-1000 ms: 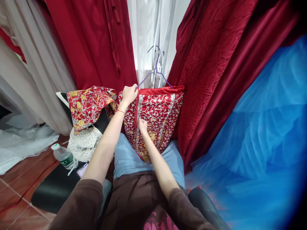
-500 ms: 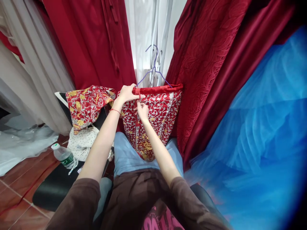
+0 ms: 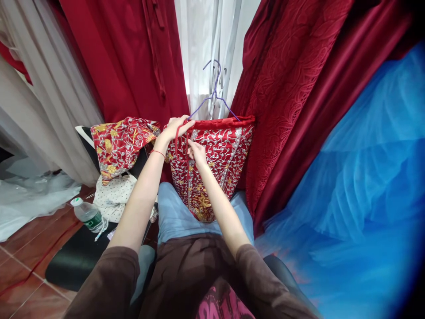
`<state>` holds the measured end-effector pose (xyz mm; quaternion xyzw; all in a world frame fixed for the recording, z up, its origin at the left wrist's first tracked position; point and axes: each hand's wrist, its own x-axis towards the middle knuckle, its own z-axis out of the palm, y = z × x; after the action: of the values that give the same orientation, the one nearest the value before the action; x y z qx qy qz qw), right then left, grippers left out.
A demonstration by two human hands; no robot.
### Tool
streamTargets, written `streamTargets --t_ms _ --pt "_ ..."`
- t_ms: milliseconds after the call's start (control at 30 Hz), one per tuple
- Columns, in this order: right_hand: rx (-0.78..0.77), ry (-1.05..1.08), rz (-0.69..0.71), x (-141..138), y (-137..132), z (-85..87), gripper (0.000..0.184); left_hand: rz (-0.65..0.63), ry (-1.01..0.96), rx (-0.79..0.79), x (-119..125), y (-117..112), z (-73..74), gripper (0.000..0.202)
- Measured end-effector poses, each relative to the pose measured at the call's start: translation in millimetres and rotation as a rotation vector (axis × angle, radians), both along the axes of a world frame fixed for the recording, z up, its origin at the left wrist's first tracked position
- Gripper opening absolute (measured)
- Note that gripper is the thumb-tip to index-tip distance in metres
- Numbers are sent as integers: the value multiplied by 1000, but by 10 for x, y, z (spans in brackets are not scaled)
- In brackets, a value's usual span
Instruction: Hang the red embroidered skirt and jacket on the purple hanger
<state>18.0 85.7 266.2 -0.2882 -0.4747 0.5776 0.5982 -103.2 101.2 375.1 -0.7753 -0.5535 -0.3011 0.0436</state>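
Note:
A red garment with silver and gold embroidery (image 3: 222, 155) hangs on a purple wire hanger (image 3: 214, 95) in front of me, its lower end resting on my lap. My left hand (image 3: 175, 127) is closed on the garment's top left corner, where a thin red cord loops over the fingers. My right hand (image 3: 195, 150) is just below it, pinching that red cord against the front of the garment.
A second embroidered red garment (image 3: 121, 144) lies on a black seat at the left, over a white dotted cloth (image 3: 116, 197). A plastic water bottle (image 3: 88, 215) lies beside them. Dark red dresses (image 3: 292, 88), white curtains and blue tulle (image 3: 358, 186) hang close around.
My right hand has risen from the middle of the garment's front to just under my left hand. The red cord now loops over my left hand's fingers.

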Motion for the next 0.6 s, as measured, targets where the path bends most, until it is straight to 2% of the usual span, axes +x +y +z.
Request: streamTargets --t_ms 200,367,467,600 --pt "15 -31 -75 -40 -42 153 35 -45 58 -12 11 -110 41 57" --pt "13 -30 -145 -44 -78 227 33 93 136 10 106 -161 63 46" --pt "-23 -36 -186 -63 -49 183 31 161 144 32 162 -134 25 40" --pt "-35 -86 -257 -84 -20 68 28 184 145 66 195 -56 -75 36"
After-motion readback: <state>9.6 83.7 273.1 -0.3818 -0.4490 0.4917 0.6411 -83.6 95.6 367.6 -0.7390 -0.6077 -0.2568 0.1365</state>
